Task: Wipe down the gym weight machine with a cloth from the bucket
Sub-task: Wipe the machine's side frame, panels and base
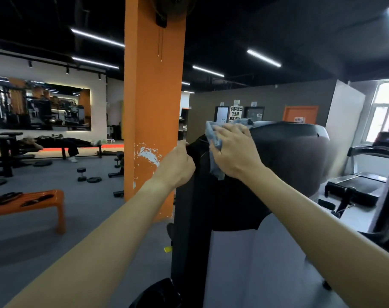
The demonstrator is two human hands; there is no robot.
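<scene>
Since the blue cloth (pixel 213 134) is out of the bucket and spread against the black top housing of the weight machine (pixel 282 158), the fetching part of the task looks done and the wiping is under way. The right hand (pixel 232 152) lies on the cloth with its fingers stretched flat, pressing it to the upper left corner of the housing rather than clutching it; part of the cloth hangs below the palm and part pokes out above the fingertips. The left hand (pixel 178 166) is curled round the housing's left edge just beside the cloth, apparently steadying the frame. The wipe sits at the very top, so my judgement is that most of the machine remains: the broad dark face to the right, the upright column beneath and whatever lies lower down. No wet streak or clean patch shows clearly enough to say how much has been covered. A dark rounded object (pixel 158 293) at the bottom edge may be the bucket, but I cannot tell
</scene>
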